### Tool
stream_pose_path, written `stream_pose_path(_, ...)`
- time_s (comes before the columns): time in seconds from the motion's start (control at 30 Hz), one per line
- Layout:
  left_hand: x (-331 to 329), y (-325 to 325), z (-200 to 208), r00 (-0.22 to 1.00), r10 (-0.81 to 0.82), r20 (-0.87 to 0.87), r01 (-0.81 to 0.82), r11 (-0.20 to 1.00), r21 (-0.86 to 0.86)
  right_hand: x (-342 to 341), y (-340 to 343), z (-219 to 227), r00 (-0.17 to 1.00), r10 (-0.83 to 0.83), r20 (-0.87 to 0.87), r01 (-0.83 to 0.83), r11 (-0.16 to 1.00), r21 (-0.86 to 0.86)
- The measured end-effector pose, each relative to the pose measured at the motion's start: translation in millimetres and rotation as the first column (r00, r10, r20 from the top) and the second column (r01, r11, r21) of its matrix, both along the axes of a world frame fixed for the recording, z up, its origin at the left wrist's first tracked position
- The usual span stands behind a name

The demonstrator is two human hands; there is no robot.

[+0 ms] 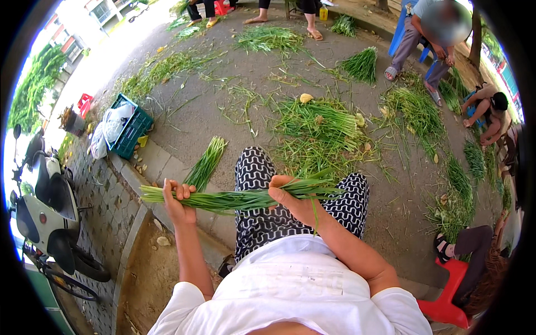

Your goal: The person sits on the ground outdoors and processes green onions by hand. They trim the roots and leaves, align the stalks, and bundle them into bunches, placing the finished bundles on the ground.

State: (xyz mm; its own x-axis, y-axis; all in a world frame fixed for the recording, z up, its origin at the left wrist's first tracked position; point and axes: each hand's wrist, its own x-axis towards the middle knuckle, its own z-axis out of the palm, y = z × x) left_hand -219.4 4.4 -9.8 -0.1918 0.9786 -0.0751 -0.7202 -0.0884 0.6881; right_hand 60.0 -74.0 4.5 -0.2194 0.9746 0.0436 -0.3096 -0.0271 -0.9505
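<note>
A long bunch of garlic chives stretches sideways over my lap, pale stem ends to the left and green leaf tips to the right. My left hand is closed round it near the stems. Near the leafy end, my right hand grips the same bunch, and a few loose blades hang below it. Just beyond my left hand, a smaller tidy bunch of chives lies on the ground. A large loose heap of chives spreads in front of my knees.
A green crate with plastic bags stands at the left, near a parked scooter. Several people sit around, one on a blue chair. A red stool is at lower right. More chive piles lie across the pavement. A kerb runs beside me.
</note>
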Motion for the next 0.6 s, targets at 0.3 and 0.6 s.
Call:
stream_pose_path(0.3,-0.7,2.9,-7.8,0.994,-0.010,0.108,0.016,0.998,-0.057,-3.3,-10.3,-3.3,0.970,-0.171,-0.172,0.133,0.968,-0.212)
stream_pose_path(0.6,-2.9,4.2,-53.8,0.999,0.036,0.012,-0.034,0.989,-0.142,23.9,4.8,-79.4,0.953,-0.169,-0.253,0.013,0.853,-0.521)
